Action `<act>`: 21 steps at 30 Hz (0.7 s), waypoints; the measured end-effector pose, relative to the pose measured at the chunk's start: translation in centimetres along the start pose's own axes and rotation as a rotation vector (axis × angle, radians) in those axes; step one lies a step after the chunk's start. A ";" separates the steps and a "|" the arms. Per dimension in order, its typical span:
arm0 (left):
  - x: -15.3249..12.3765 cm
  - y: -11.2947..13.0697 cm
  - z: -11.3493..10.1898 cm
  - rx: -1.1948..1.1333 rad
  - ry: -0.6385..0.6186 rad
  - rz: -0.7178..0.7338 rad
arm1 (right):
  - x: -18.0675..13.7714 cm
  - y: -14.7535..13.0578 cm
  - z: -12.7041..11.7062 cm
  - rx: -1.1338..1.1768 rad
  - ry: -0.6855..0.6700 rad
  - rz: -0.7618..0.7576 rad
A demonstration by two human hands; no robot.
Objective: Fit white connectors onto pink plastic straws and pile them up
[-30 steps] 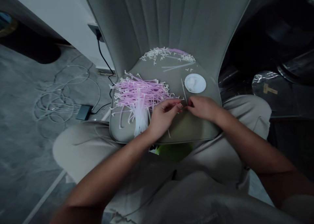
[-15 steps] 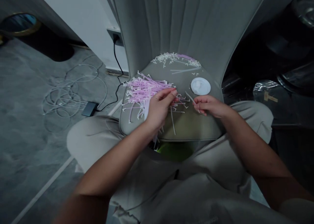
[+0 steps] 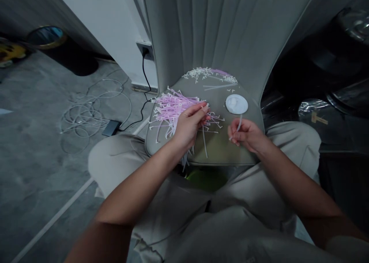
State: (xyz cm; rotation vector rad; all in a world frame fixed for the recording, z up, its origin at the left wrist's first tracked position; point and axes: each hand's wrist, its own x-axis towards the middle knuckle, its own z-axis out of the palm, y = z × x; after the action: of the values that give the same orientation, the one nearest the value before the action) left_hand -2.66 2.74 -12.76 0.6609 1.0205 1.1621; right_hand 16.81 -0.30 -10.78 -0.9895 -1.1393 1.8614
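My left hand (image 3: 190,126) is shut on a bundle of thin pink and white plastic strips (image 3: 173,109), whose ends fan out past it and hang below it. My right hand (image 3: 245,134) pinches a single pale strip (image 3: 239,123), which stands up towards a round white plastic lid (image 3: 236,104) without touching it. Both hands are over an olive-grey upholstered seat (image 3: 225,155). Several loose strips lie beneath my left hand. At the back of the seat lies a heap of small white cut pieces (image 3: 201,74), with a few long strips beside it.
A pleated grey chair back (image 3: 219,28) rises behind the seat. My beige-trousered knees (image 3: 115,163) flank it. White cables (image 3: 83,117) and a black box (image 3: 111,127) lie on the grey floor, and a black cord runs to a wall socket (image 3: 145,49).
My left hand has gathered the strips into a bundle, and fewer lie on the seat. My right hand has moved right, away from the left, holding its strip upright. The view has drifted slightly.
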 end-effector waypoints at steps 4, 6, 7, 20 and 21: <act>0.0 0.1 0.0 -0.003 -0.054 -0.040 | -0.6 -0.1 1.0 0.025 0.194 -0.173; -0.1 0.1 0.1 -0.016 -0.084 -0.043 | -0.7 0.0 1.1 0.019 0.257 -0.211; -0.2 0.1 0.2 -0.017 -0.102 -0.044 | -0.7 0.1 1.0 0.018 0.290 -0.226; -2.7 -1.0 1.9 0.344 -0.342 -0.004 | -0.8 1.4 0.2 -0.124 0.391 -0.314; -2.8 -1.1 1.9 0.370 -0.355 0.016 | -0.8 1.5 0.2 -0.120 0.378 -0.317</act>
State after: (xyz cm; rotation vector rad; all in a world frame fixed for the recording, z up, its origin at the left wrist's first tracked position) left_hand -0.63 -0.10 -12.08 1.1263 0.9299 0.8330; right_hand 16.70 -1.61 -11.92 -1.0993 -1.1092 1.3035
